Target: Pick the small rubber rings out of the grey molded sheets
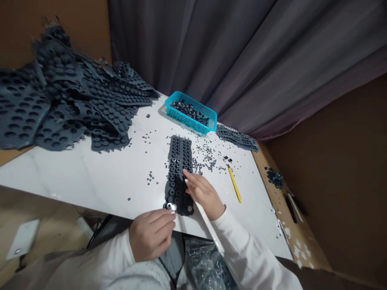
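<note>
A dark grey rubber sheet (178,177) studded with rows of round rubber pieces lies lengthwise before me on the white tabletop. My left hand (152,233) is closed at the sheet's near left corner, fingertips pinching its edge beside a shiny round piece (169,206). Over the right side of the sheet, my right hand (205,195) grips a long thin white stick-like tool (210,227). The tool's front end is close to the sheet, and its tip is hard to make out.
Small dark discs (208,157) are scattered over the white table (99,173). Behind stands a blue basket (190,123) of small dark pieces. A heap of rubber sheets (75,92) is at left, another sheet (237,137) at right. A yellow utility knife (235,184) lies nearby.
</note>
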`<move>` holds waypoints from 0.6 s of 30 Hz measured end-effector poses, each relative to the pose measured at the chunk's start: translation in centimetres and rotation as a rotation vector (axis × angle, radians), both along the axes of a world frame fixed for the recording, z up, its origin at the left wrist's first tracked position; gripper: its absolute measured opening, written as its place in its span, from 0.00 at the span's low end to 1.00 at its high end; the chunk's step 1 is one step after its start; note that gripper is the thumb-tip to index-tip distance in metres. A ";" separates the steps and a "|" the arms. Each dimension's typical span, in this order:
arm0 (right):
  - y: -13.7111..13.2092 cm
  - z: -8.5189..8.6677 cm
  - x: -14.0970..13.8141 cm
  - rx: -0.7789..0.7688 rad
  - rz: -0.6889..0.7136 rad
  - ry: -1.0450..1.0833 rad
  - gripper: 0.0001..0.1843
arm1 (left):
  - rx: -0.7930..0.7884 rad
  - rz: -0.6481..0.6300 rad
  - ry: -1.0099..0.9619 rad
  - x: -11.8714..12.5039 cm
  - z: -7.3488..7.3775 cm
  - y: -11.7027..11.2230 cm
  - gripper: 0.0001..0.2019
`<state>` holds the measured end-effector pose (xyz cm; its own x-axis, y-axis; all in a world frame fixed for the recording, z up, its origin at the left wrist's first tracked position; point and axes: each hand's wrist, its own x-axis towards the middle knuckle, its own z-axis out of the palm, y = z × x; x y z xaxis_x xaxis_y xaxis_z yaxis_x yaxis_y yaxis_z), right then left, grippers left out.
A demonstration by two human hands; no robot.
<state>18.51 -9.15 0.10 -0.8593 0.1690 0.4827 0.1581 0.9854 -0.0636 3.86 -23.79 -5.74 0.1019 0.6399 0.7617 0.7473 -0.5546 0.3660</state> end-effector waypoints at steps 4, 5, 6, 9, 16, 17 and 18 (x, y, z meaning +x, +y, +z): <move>-0.8 -0.1 0.4 -0.307 0.077 0.039 0.07 | 0.019 -0.020 0.024 -0.1 0.2 0.0 0.11; -1.3 -0.4 0.5 -0.364 0.109 0.034 0.06 | 0.020 -0.022 0.024 -0.2 0.3 0.0 0.11; -1.7 -0.6 0.6 -0.397 0.131 0.025 0.06 | 0.020 -0.023 0.023 -0.2 0.4 0.1 0.11; -2.8 -1.3 0.9 -0.394 0.155 -0.023 0.06 | 0.011 -0.031 0.027 -0.3 0.5 0.1 0.11; -2.7 -2.2 1.3 -0.280 0.173 -0.050 0.06 | 0.014 -0.032 0.013 -0.2 0.6 0.2 0.12; -2.7 -2.2 1.3 -0.271 0.171 -0.056 0.05 | 0.016 -0.031 0.010 -0.2 0.6 0.2 0.12; -2.7 -2.1 1.3 -0.261 0.169 -0.060 0.05 | 0.017 -0.029 0.008 -0.1 0.6 0.2 0.11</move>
